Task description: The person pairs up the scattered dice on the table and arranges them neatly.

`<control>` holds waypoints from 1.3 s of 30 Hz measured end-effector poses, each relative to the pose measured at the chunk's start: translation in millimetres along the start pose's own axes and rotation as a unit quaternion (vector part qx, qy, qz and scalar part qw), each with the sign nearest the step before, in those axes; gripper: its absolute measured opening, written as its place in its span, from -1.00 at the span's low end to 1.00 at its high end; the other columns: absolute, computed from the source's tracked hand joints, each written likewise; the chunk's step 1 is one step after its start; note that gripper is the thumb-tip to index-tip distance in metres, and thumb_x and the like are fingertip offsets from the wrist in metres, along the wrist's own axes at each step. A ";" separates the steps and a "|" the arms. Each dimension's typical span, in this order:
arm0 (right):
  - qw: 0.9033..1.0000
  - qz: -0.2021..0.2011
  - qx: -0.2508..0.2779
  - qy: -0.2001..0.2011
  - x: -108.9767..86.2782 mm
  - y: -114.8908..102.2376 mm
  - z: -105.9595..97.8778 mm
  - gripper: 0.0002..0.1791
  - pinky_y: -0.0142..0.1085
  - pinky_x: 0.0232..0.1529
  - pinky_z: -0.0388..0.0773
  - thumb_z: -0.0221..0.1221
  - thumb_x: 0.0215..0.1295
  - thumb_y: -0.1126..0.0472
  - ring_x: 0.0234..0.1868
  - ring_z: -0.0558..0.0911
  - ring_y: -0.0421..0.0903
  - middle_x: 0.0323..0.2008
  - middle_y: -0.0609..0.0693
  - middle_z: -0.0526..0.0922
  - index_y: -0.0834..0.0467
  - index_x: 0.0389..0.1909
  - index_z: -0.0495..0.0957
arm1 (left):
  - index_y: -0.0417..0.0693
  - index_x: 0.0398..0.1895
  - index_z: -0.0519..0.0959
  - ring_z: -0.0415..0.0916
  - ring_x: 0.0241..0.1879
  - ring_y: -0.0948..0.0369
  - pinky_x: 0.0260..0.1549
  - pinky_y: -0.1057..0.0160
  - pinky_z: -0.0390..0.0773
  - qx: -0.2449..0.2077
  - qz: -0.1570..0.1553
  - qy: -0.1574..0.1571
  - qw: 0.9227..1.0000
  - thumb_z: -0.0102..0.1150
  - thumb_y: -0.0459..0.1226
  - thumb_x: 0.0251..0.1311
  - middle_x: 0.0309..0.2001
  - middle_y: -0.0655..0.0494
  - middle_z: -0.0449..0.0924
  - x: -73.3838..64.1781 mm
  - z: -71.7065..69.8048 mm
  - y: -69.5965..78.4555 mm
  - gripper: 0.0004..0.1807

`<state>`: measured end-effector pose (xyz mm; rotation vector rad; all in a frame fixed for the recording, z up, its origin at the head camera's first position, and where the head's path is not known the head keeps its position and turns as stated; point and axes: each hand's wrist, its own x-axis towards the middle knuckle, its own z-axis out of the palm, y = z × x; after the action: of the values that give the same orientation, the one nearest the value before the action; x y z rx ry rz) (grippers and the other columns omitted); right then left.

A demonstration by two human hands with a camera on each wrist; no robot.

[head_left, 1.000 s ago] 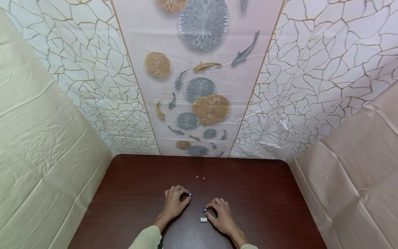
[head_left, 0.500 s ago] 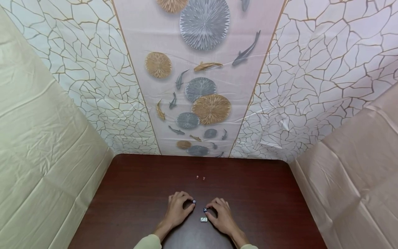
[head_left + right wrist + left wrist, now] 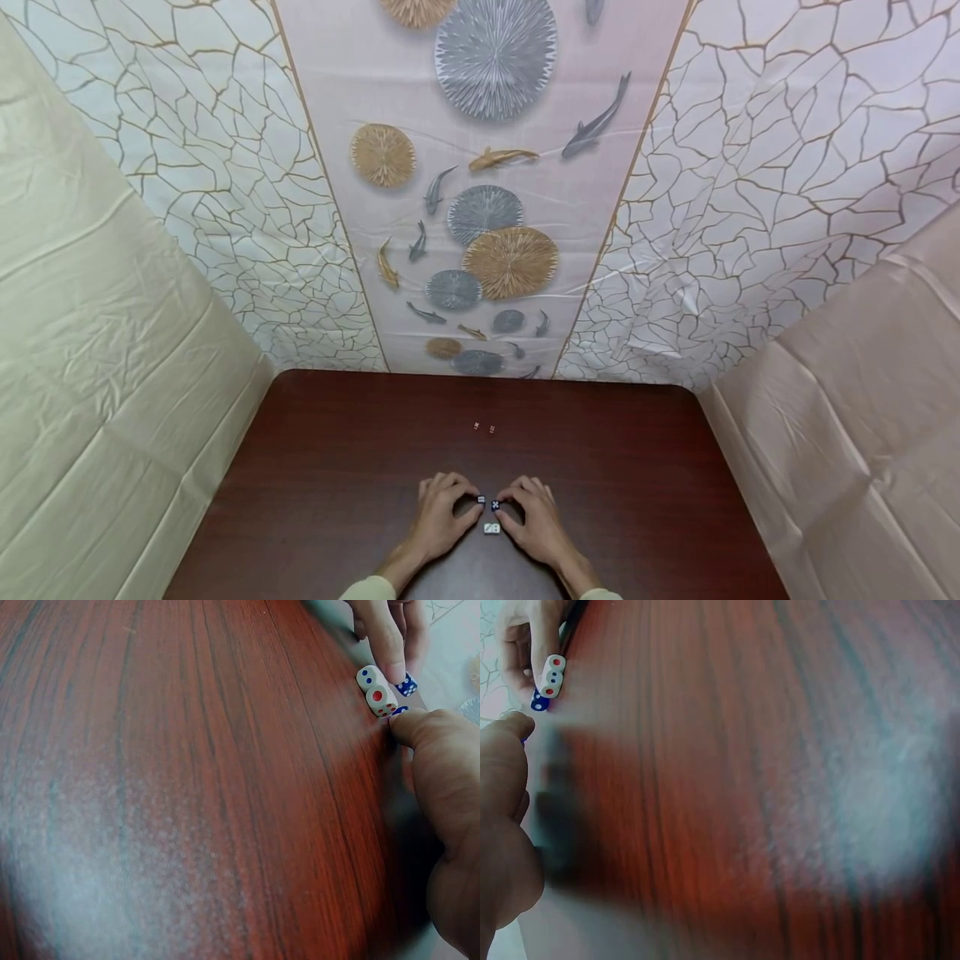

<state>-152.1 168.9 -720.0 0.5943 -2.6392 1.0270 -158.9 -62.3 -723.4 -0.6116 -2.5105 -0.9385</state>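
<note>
In the head view my left hand (image 3: 441, 518) pinches a blue die (image 3: 481, 500) with white pips between thumb and forefinger. Just right of it, my right hand (image 3: 537, 523) pinches a second blue die (image 3: 496, 505) the same way. A narrow gap separates the two blue dice. Two white dice (image 3: 492, 528) sit side by side, touching, on the near side of the blue ones. The right wrist view shows the white dice (image 3: 377, 691) with red and blue pips, close to the left fingers. My right thumb partly covers its blue die (image 3: 400, 710) there.
Two tiny reddish dice (image 3: 483, 427) with pale pips lie farther back on the dark red-brown table (image 3: 337, 433). A patterned cloth (image 3: 480, 208) hangs behind the table, and plain beige cloths (image 3: 847, 400) flank it on both sides.
My left hand has moved right and toward me, bringing its blue die close to the other blue die. The right hand and the white dice have stayed in place.
</note>
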 end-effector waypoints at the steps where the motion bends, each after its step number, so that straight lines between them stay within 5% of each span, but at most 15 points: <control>1: 1.000 -0.002 0.000 0.001 -0.2 0.3 0.1 -0.73 -0.21 0.00 0.38 0.64 0.21 0.24 -0.06 0.55 -0.24 -0.16 -0.13 0.71 0.00 -0.10 0.83 | 0.18 -0.17 0.85 0.61 -0.08 0.29 0.02 0.09 0.38 0.003 0.002 -0.001 1.000 0.76 -0.19 0.12 -0.15 0.33 0.76 -0.7 1.1 0.1 -0.75; 39: 1.000 -0.011 0.003 0.006 -0.8 0.7 -0.3 -0.74 -0.24 -0.03 0.36 0.64 0.22 0.22 -0.08 0.55 -0.24 -0.17 -0.11 0.72 0.02 -0.10 0.84 | 0.22 -0.17 0.86 0.56 -0.05 0.26 0.04 0.03 0.28 0.003 -0.002 -0.026 1.000 0.76 -0.12 0.16 -0.08 0.32 0.74 -2.2 10.6 1.4 -0.77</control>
<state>-151.7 169.8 -720.5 0.6151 -2.6132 1.0298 -158.5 -54.6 -731.1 -0.6371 -2.5610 -0.9289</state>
